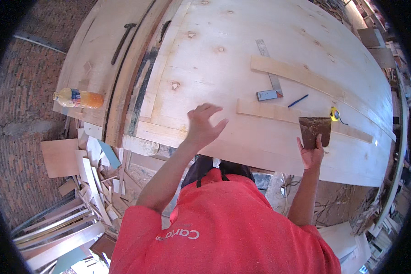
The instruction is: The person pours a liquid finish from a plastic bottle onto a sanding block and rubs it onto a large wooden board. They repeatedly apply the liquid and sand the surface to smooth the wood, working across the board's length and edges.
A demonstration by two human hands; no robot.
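Observation:
My left hand (204, 124) is above the near part of the plywood-topped table (205, 77), its fingers apart and nothing in them. At the right, my right hand (311, 154) grips a dark brown, roughly square piece (316, 130) by its near edge; its material I cannot make out. Just beyond that piece lies a yellow tape measure (334, 114). Two pale wooden strips (301, 78) lie across the sheet, the nearer partly hidden by the brown piece. A metal try square (270, 94) and a blue pencil or pen (298, 101) lie between my hands, farther off.
A hammer (122, 43) lies on the board at the far left. Nearer, a plastic bottle of orange liquid (79, 98) rests on its side. Wood offcuts (93, 171) are heaped on the floor at left, beside a brick wall (20, 114).

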